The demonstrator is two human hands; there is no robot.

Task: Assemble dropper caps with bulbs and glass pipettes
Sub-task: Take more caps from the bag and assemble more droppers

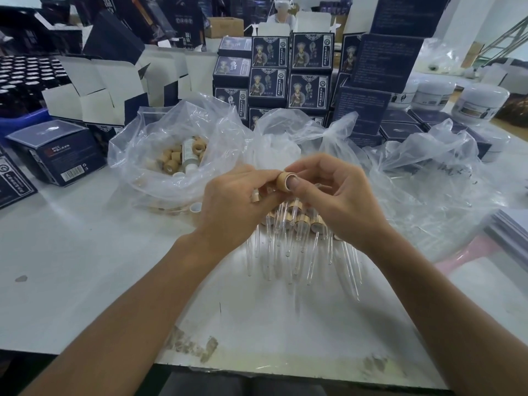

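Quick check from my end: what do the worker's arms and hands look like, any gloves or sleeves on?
No gloves: the left hand and right hand are bare. Both forearms are uncovered as far as the frame shows, with no sleeve, watch, ring or bracelet visible.

Two hands (237, 207) (334, 195), one held wooden cap (284, 181), three clear plastic bags (177, 155) (288, 138) (428, 178), three white jars (480, 102); pipettes (288, 252) uncountable, overlapping.

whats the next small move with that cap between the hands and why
Probably push the bulb up through the cap: the right hand pinches the wooden ring with a fingertip in its opening, the left hand grips small pieces beside it, and no pipette is in it yet.
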